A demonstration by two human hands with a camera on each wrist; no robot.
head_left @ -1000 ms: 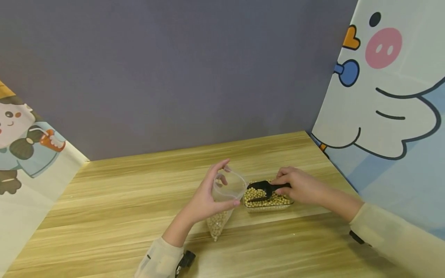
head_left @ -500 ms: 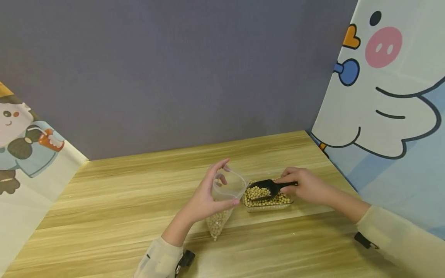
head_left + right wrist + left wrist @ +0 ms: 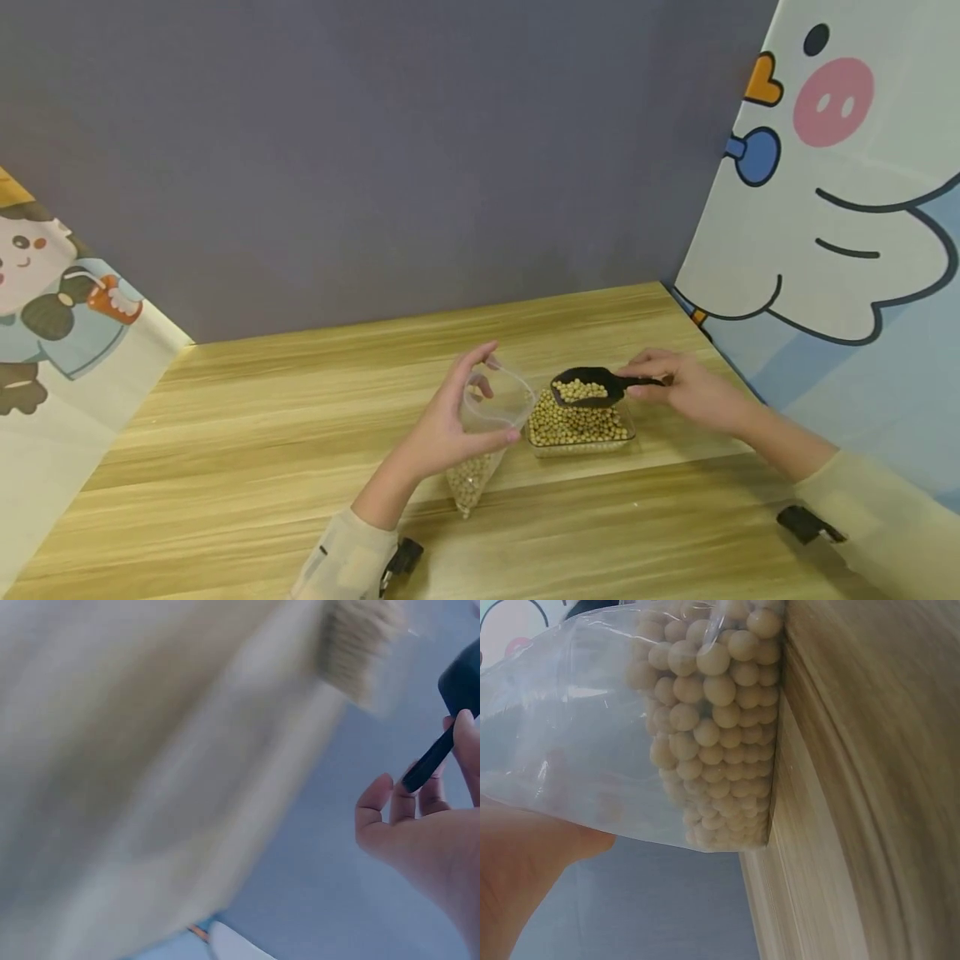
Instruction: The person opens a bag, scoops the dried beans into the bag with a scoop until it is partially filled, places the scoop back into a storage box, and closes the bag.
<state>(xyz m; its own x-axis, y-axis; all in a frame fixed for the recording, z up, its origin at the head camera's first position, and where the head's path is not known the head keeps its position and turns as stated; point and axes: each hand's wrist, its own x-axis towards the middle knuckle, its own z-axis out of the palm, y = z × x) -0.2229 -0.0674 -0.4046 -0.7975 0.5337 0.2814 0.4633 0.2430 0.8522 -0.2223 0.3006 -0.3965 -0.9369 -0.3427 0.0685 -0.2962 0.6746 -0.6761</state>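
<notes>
My left hand (image 3: 442, 429) holds a clear plastic bag (image 3: 471, 483) by its mouth, thumb and fingers spread wide around the rim. Round yellow soybeans (image 3: 712, 735) fill the bag's lower part, which stands on the table in the left wrist view. In my right hand (image 3: 697, 396) is a black scoop (image 3: 613, 388), its handle pinched between thumb and fingers. More soybeans (image 3: 579, 390) lie in the scoop's bowl, which hangs over a clear rectangular container (image 3: 585, 450) of soybeans. The right wrist view shows the scoop's handle (image 3: 431, 761) between thumb and fingers.
A wood-grain table (image 3: 262, 433) lies beneath everything. Behind it rises a grey panel (image 3: 412, 167). Cartoon-printed panels stand at the left (image 3: 67, 333) and right (image 3: 847, 250). The container sits just right of the bag.
The right hand has lifted the scoop out of the beans in the container and moved up and to the right, carrying a load. The left hand and bag have hardly moved.
</notes>
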